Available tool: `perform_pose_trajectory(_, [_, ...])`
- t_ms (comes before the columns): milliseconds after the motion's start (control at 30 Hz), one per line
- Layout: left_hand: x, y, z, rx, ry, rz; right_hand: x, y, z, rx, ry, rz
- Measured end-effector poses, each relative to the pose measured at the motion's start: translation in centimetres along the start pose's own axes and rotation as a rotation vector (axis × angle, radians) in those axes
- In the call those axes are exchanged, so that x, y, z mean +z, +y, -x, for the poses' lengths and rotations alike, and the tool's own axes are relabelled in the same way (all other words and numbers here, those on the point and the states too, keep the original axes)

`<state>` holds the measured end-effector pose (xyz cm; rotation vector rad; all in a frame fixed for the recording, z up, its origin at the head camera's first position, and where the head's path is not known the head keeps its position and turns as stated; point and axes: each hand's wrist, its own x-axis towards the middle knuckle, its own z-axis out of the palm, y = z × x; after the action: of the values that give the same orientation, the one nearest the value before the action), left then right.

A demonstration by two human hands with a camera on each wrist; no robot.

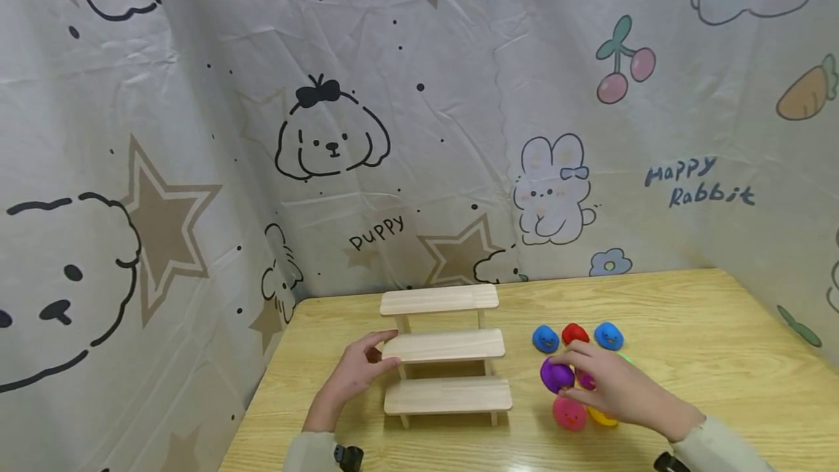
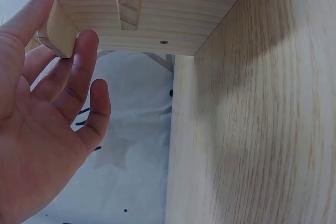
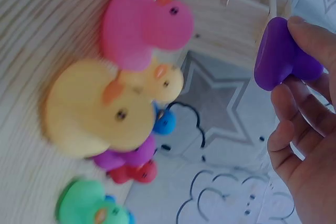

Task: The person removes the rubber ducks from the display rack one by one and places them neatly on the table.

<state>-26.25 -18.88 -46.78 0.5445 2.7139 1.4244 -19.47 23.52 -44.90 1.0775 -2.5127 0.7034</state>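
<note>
My left hand [image 1: 357, 370] grips the left end of the middle tier of a three-tier wooden display stand [image 1: 446, 393]. In the left wrist view, the thumb and fingers lie around the end of a board [image 2: 59, 32]. Between the thumb and fingers of my right hand [image 1: 616, 388] is a purple rubber duck [image 3: 278, 56], held off the table. Close to that hand stand a pink duck [image 1: 569, 414], a yellow duck [image 1: 603, 417], and a magenta-purple duck [image 1: 585, 380], partly covered by fingers. A green duck [image 3: 86, 203] shows in the right wrist view.
Behind the right hand, two blue ducks, one left [image 1: 545, 339] and one right [image 1: 609, 336], flank a red duck [image 1: 574, 333]. A second yellow duck [image 3: 170, 83] appears in the right wrist view. Printed cloth [image 1: 446, 130] hangs around the wooden table [image 1: 682, 326].
</note>
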Motion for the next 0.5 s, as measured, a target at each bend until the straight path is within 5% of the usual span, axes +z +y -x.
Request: perform_pose_trajectory(500, [-0.1,-0.1,0.0,-0.012,0.009,-0.018,-2.0,2.8,3.4,0.108,0.010,0.071])
